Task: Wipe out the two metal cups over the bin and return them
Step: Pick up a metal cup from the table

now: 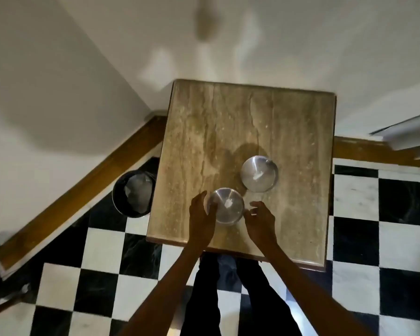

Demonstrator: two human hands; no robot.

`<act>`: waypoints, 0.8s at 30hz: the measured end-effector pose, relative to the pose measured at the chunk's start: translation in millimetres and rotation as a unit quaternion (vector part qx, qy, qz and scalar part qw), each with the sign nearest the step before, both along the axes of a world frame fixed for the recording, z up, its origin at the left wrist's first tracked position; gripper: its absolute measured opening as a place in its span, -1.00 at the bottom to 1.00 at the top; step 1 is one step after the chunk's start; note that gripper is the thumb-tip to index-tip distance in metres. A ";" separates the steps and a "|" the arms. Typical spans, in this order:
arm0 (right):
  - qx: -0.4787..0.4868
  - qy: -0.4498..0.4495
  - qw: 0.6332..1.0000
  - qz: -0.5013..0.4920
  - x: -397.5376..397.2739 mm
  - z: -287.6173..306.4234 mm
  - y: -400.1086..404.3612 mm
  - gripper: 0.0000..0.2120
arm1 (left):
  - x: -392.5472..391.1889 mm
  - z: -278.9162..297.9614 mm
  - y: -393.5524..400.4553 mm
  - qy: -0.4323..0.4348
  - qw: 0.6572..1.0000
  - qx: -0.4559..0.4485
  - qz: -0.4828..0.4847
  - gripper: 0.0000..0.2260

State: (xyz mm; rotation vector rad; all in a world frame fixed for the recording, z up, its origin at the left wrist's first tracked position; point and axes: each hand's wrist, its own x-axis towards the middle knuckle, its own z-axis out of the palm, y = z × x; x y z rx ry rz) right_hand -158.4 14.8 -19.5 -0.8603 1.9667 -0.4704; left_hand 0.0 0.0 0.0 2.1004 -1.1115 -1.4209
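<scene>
Two round metal cups stand upright on a small marble-topped table [204, 122]. The near cup [226, 206] sits close to the table's front edge, with a white scrap inside it. The far cup [258, 173] is behind and to the right, also holding a white scrap. My left hand [200, 219] curls against the near cup's left side, touching its rim. My right hand [260, 219] hovers just right of that cup, fingers spread, with a small gap to it. A round black bin [134, 194] stands on the floor at the table's left edge.
The table stands in a corner against white walls with a wooden skirting board [83, 190]. The floor [354, 200] is black and white checkered tile. My dark-trousered legs [228, 299] are under the table's front edge. The bin holds a pale liner or paper.
</scene>
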 end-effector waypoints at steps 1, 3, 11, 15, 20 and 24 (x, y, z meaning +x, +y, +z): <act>-0.002 -0.001 1.000 0.008 3.8 -7.9 -2.9 -0.70 | -1.3 -5.7 -1.0 0.016 0.999 -0.006 0.030 -0.57; -0.008 0.006 0.999 0.034 9.5 -15.8 -7.7 -0.71 | -2.8 -16.3 -0.8 0.038 0.997 -0.008 0.064 -0.61; -0.020 0.085 0.994 0.072 17.0 -39.0 -15.1 -0.91 | 0.8 -42.7 -0.6 0.107 0.974 -0.013 0.200 -0.79; -0.029 0.100 0.990 0.096 28.0 -34.6 -12.7 -0.82 | 21.6 -45.7 2.4 0.147 0.953 0.030 0.261 -0.89; -0.050 0.123 0.975 0.177 73.8 -15.0 -26.6 -0.75 | 85.7 -25.3 4.2 0.254 0.883 0.088 0.385 -0.81; -0.065 0.121 0.963 0.233 129.3 7.7 -48.1 -0.74 | 160.7 -23.2 4.7 0.319 0.838 0.134 0.422 -0.74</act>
